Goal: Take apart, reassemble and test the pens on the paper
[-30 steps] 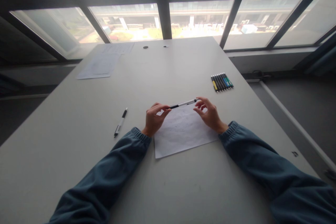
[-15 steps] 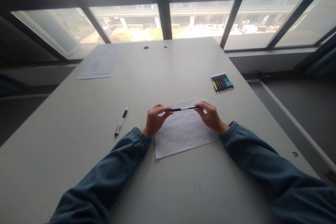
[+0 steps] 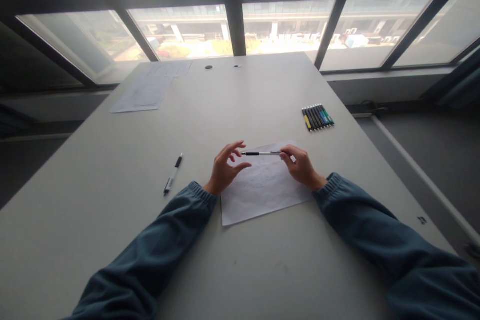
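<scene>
The right hand (image 3: pixel 301 166) pinched a pen (image 3: pixel 264 153) above paper (image 3: pixel 262 197); the left hand (image 3: pixel 224 169), thumb and fingers apart, hung beside the pen's tip.

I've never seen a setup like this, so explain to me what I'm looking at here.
There's no machine here: these are a person's own two bare hands. One camera worn on the head, looking forward and down, took every picture. The right hand holds one end of a black and white pen above a sheet of paper. The left hand is open near the other end; whether it touches, I can't tell. On the table, a similar pen lies to the left, a row of pens farther off to the right, and more papers at the far left.
</scene>
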`<state>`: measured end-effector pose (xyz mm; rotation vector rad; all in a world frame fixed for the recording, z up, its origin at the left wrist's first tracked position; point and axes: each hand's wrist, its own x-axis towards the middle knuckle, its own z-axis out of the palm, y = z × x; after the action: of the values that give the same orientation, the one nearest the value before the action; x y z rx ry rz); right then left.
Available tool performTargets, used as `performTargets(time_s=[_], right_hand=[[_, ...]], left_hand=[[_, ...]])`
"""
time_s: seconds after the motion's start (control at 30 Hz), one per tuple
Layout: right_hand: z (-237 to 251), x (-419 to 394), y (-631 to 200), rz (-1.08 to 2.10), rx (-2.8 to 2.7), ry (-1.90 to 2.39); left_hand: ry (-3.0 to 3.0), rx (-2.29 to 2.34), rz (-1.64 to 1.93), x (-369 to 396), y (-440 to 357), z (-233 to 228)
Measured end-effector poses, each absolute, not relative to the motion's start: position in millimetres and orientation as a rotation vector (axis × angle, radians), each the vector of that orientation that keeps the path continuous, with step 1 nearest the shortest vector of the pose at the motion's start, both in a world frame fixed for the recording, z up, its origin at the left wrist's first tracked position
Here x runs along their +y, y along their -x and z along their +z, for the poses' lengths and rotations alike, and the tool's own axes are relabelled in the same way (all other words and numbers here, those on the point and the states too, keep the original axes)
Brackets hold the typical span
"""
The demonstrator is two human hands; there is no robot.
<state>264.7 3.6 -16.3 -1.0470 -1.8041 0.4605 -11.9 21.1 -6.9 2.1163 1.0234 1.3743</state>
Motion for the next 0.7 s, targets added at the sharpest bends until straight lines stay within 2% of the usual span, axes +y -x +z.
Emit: performTargets(time_s=[0.7], right_hand=[[-18.2,3.9,-265.7,0.464,-1.849,1.0]], left_hand=[[-2.072,1.157,1.152,15.9,13.0,-4.0]])
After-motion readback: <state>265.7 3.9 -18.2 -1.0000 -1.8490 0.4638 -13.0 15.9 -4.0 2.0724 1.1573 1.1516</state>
